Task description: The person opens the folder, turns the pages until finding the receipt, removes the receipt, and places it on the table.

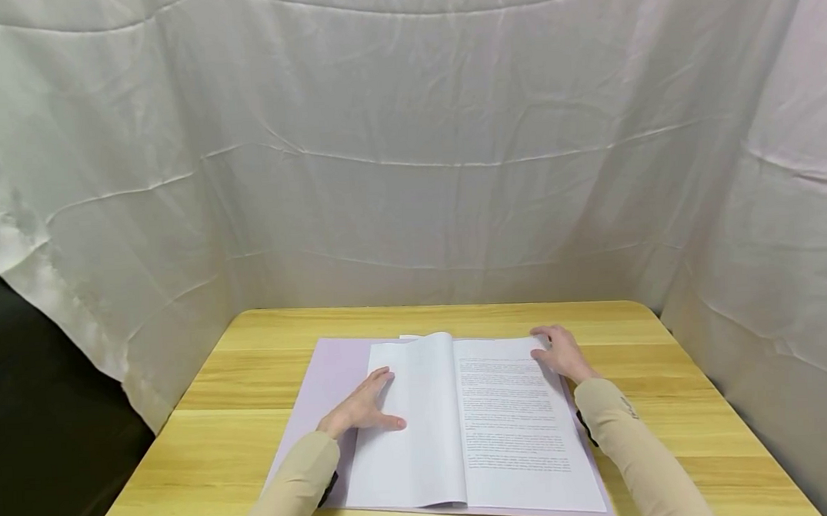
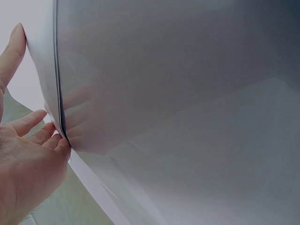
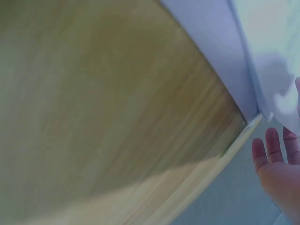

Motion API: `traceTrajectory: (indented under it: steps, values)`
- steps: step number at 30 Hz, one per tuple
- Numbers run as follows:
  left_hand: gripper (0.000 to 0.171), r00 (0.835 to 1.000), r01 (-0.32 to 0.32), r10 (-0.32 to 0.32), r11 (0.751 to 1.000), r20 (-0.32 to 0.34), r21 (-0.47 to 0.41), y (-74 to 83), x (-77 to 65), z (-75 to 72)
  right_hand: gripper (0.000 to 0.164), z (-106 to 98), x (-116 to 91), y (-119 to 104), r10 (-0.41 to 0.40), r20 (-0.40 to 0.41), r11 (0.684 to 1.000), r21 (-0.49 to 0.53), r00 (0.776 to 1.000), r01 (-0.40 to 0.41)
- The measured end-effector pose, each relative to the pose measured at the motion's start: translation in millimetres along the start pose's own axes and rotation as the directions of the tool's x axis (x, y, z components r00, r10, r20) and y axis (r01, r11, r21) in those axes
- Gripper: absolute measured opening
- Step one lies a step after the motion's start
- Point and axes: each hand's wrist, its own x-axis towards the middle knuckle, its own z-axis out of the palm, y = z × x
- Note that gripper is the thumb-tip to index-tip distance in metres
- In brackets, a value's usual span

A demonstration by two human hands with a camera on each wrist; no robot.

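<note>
Resting at lower centre-left of the frame, fingers spread and gripping nothing, my left hand (image 1: 361,405) touches an open white paper booklet (image 1: 476,424). It lies at lower centre on a flat lilac sheet (image 1: 338,361). Further right, my right hand (image 1: 562,353) has loosely parted fingers at the page's upper right corner, no pinch visible. The leaves seem light, limp, easily creased; I'd take one by that corner.

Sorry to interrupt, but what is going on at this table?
A person is handling an open booklet on a purple sheet on a wooden table. Their left hand is at the left page's outer edge; their right hand is at the printed right page's top corner. Whether it pinches is unclear.
</note>
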Motion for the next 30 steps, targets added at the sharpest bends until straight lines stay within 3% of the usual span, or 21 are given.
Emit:
traceTrajectory:
  steps: [8,20,25,30]
  values:
    - [0.100,1.000,-0.010,0.010,1.000,0.005,-0.008,-1.6,0.7,-0.1,0.046,-0.3,1.2,0.9,0.077,-0.017,0.997,0.010,0.997,-0.077]
    - [0.100,1.000,-0.018,0.018,1.000,0.001,0.000,-1.4,0.5,-0.3,0.034,-2.1,0.8,0.3,0.079,-0.059,0.996,-0.029,0.995,-0.081]
    - [0.100,1.000,-0.013,0.013,1.000,0.004,0.003,-1.0,0.1,-0.6,0.020,-2.2,0.8,1.2,0.068,-0.075,0.997,-0.041,0.995,-0.072]
    - [0.100,1.000,-0.011,0.011,1.000,0.008,0.002,-0.8,0.2,-1.4,0.023,-3.3,-2.1,0.3,0.093,-0.076,0.996,-0.006,0.993,-0.094]
